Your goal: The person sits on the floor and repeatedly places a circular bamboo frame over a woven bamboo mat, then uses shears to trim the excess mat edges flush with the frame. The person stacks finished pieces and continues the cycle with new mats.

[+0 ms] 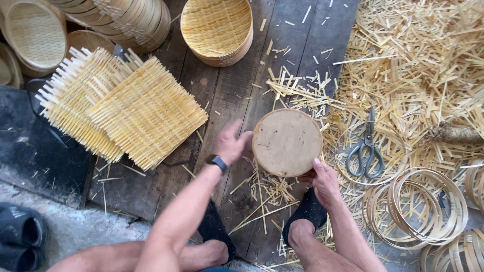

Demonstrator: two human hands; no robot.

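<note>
A round tan wooden disc (pixel 286 142) lies on the dark plank floor (pixel 227 90) between my hands. My left hand (pixel 231 143), with a black wristwatch (pixel 217 162) on the wrist, touches the disc's left edge, slightly blurred. My right hand (pixel 322 180) grips the disc's lower right rim with the thumb on top. Loose bamboo strips lie under and around the disc.
Two square woven bamboo mats (pixel 121 106) lie at left. Stacked round woven baskets (pixel 218 29) stand at the top. Grey scissors (pixel 366 146) rest right of the disc. Bamboo hoops (pixel 418 206) pile at lower right amid bamboo offcuts (pixel 413 65). My feet in black shoes sit below.
</note>
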